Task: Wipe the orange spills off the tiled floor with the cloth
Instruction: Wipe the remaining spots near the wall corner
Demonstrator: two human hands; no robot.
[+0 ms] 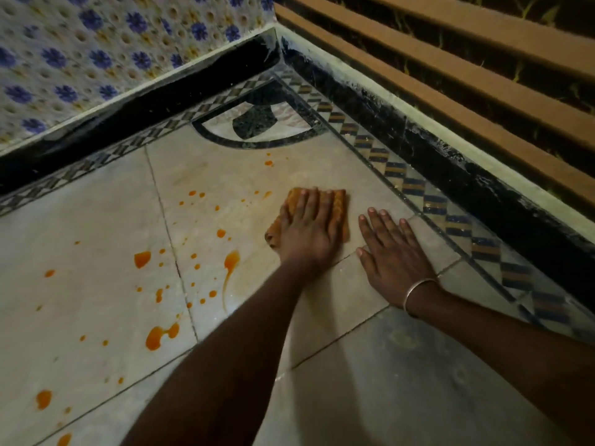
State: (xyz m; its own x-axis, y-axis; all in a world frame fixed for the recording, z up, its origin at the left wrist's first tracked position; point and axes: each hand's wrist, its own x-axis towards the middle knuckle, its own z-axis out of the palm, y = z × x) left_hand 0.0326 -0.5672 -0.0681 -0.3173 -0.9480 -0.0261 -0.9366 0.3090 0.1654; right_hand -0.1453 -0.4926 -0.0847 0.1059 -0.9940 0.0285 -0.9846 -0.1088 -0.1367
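Note:
My left hand [307, 235] lies palm down on a folded orange cloth [338, 204] and presses it onto the pale tiled floor [96, 220]. Only the cloth's far and right edges show past my fingers. Orange spills are scattered to the left of the cloth: a long streaked drop [231, 261], a blob [142, 259], a larger puddle [157, 338], another blob [43, 399], and many small dots. My right hand [394, 252], with a metal bangle on the wrist, rests flat on the floor just right of the cloth, fingers spread, holding nothing.
A black skirting [450, 162] with a diamond-patterned border runs along two sides and meets in a corner at the top. A blue-flowered tiled wall [80, 59] rises on the left. Brown horizontal slats [483, 75] stand on the right. A dark inlay motif [257, 123] fills the floor corner.

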